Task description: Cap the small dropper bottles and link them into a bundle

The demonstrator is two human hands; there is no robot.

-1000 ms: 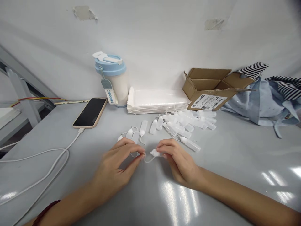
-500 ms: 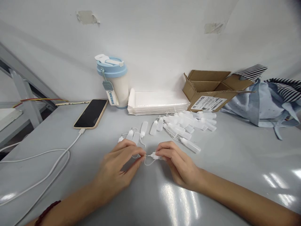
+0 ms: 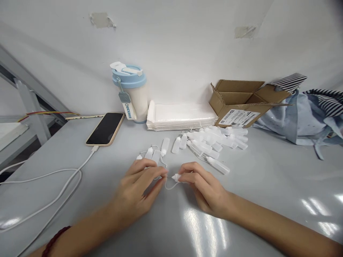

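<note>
Not much has changed over this last second. The whole view has slid a tiny bit, and the two hands are in nearly the same spot, low over the shiny grey worktop (image 3: 257, 200). The right hand (image 3: 207, 185) is holding a small, cloudy-white plastic bottle (image 3: 176, 177) by its neck, lying on its side with its pointy white tip facing left. The fingers hide most of it. A thin metal needle (image 3: 169, 177) pokes out of the tip toward the left hand (image 3: 136, 185). The left finger and thumb seem to pinch the end of a thin white strand (image 3: 171, 188), which hangs in a loop under the needle, but what is between them is too small to see. The gap between the hands looks about the same, so the tiny work there seems unfinished. More bottles (image 3: 207, 135) lie in a heap behind.
</note>
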